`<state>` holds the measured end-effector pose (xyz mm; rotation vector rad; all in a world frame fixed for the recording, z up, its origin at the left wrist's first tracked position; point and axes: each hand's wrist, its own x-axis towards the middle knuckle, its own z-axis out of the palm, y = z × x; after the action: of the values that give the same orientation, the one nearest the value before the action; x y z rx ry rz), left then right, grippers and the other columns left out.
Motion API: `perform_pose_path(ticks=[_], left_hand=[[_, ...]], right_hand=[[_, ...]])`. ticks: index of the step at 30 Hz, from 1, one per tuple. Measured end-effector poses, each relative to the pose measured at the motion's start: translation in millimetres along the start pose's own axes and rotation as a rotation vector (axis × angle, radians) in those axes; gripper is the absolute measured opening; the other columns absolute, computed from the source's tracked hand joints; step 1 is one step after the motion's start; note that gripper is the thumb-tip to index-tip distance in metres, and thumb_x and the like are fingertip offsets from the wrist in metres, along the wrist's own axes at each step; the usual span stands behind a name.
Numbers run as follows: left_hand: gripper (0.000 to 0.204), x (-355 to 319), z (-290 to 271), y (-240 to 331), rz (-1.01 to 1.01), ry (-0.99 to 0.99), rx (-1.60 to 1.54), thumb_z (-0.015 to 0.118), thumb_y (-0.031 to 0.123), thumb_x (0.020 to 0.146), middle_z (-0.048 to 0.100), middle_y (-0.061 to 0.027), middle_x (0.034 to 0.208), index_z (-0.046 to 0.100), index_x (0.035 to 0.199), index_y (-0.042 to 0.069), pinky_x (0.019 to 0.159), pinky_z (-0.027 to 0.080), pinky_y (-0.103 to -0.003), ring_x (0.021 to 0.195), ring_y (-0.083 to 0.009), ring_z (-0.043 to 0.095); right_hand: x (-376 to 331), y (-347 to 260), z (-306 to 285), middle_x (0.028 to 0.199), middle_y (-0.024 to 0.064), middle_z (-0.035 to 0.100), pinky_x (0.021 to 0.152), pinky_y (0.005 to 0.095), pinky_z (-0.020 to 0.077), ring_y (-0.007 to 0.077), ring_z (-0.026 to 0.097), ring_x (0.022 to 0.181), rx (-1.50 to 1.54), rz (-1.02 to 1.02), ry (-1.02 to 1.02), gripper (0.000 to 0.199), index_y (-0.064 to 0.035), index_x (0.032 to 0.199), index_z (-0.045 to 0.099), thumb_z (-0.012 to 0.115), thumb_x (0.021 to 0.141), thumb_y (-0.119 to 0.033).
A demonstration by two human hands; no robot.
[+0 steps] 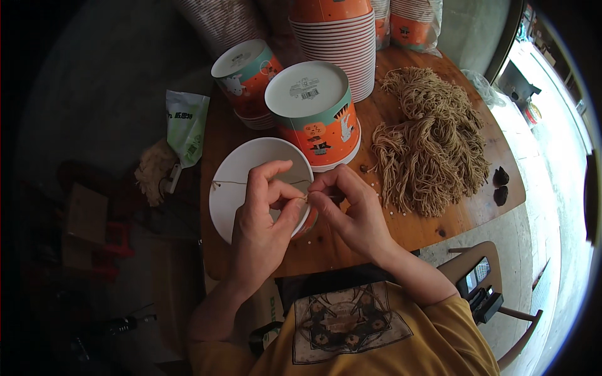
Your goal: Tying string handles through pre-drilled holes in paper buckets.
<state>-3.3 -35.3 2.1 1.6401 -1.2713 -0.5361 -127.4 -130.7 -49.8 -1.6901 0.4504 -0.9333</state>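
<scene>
A wooden table holds a tangled heap of tan twine, at the hands' two o'clock; an upturned orange paper bucket, at twelve; and an open white-lined paper bucket, at nine. The left hand, forefinger raised, and right hand both pinch, thumbs against fingers, a twine strand running from that open bucket's nine-o'clock rim.

A hand could slide along the bare near strip of the desk, right of the right hand. Farther in, the tan cord heap blocks the right side. The inverted orange tub and the tall tub stack close the far side. Over the white bucket, a thin strand and the left hand bar the way down; hardly any desk shows left of it.
</scene>
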Motion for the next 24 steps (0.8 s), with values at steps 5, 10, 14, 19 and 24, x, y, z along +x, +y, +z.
perform_pose_path(ticks=[5,10,14,19,24], left_hand=[[0.046,2.1,-2.8,-1.8,-0.067,-0.039,-0.089,0.057,-0.006,0.086,0.061,-0.0049,0.083,0.037,0.127,0.003,0.078,0.046,-0.026,0.081,-0.0103,0.058],[0.045,7.1,-7.0,-4.2,-0.144,-0.102,-0.209,0.057,-0.005,0.087,0.061,-0.0048,0.085,0.036,0.127,0.003,0.078,0.045,-0.024,0.080,-0.0089,0.056],[0.045,9.3,-6.4,-4.3,-0.170,-0.117,-0.269,0.057,-0.004,0.088,0.062,-0.0050,0.085,0.036,0.127,0.003,0.077,0.044,-0.023,0.080,-0.0080,0.055],[0.044,9.3,-7.1,-3.5,-0.183,-0.114,-0.296,0.057,-0.004,0.088,0.062,-0.0052,0.085,0.036,0.127,0.003,0.077,0.044,-0.023,0.081,-0.0080,0.056],[0.044,8.4,-7.1,-4.5,-0.179,-0.121,-0.305,0.057,-0.003,0.088,0.062,-0.0058,0.086,0.036,0.126,0.003,0.077,0.044,-0.023,0.080,-0.0084,0.056]], right_hand=[[4.7,-5.1,-8.0,0.085,0.0055,0.055,0.061,0.0275,0.0488,0.0158,0.059,0.070,-0.070,-0.064,-0.011,0.013,-0.0036,0.090,0.056,0.066,0.082,-0.004],[8.4,-0.9,-19.1,0.083,0.0040,0.057,0.059,0.0273,0.0492,0.0163,0.059,0.070,-0.342,-0.327,-0.087,0.020,-0.0040,0.090,0.059,0.069,0.074,0.002],[15.3,-7.1,-25.9,0.083,0.0046,0.058,0.059,0.0321,0.0508,0.0213,0.060,0.073,-0.557,-0.544,-0.124,0.021,-0.0058,0.087,0.058,0.069,0.071,0.001],[18.6,-13.9,-28.0,0.078,0.0047,0.058,0.056,0.0325,0.0502,0.0232,0.061,0.069,-0.541,-0.506,-0.194,0.023,-0.0063,0.089,0.056,0.069,0.072,-0.001],[18.8,-10.9,-28.8,0.072,0.0055,0.059,0.055,0.0332,0.0494,0.0240,0.061,0.063,-0.490,-0.460,-0.203,0.023,-0.0066,0.090,0.055,0.070,0.073,-0.002]])
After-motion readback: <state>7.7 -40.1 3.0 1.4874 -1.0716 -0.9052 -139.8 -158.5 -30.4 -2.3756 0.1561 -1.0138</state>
